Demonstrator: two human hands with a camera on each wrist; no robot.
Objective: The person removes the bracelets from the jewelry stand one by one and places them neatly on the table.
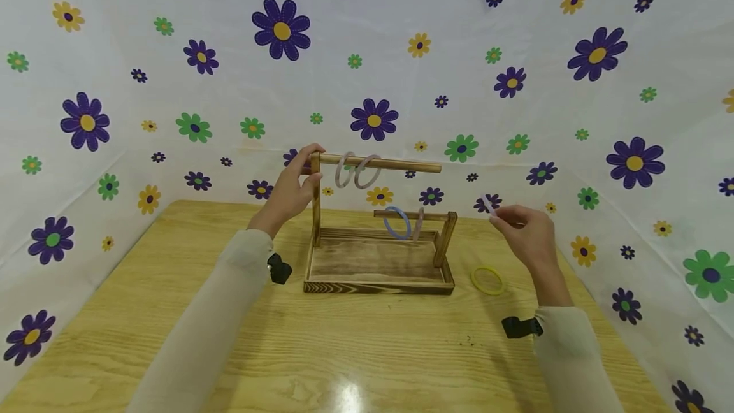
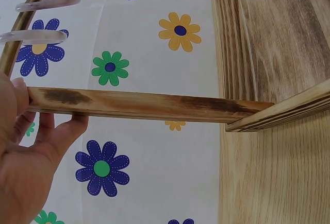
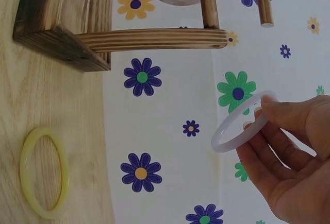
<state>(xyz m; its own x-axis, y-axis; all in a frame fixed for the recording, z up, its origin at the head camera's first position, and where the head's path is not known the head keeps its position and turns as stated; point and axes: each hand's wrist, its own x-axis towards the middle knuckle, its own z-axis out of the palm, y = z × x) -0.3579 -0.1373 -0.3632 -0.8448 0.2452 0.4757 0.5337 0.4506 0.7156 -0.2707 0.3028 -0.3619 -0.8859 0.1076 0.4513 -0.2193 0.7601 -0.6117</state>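
Head view has the wooden rack (image 1: 378, 288) standing near the back edge of the surface (image 1: 258, 349), about midway between its left and right edges. The left hand (image 1: 290, 194) grips the top of the tall post (image 1: 316, 215). The right hand (image 1: 530, 234) pinches a pale lilac bangle (image 3: 235, 142) between thumb and fingers, raised toward the back right corner of the surface, clear of the rack.

Two translucent bangles (image 2: 51, 2) hang on the upper rod (image 1: 408, 165); a blue bangle (image 1: 408, 229) and a pinkish bangle (image 1: 418, 228) hang on the lower rod (image 1: 437, 217). A yellow bangle (image 3: 64, 176) lies flat toward the surface's right edge, just beside the rack.

The step in hand looks like bringing the lilac bangle to a rod, probably the upper one, whose free end points right. A light pinch at the rim leaves the opening unblocked. Best to turn that opening square to the rod's tip and slide along its line, while the left hand steadies the post against tipping.
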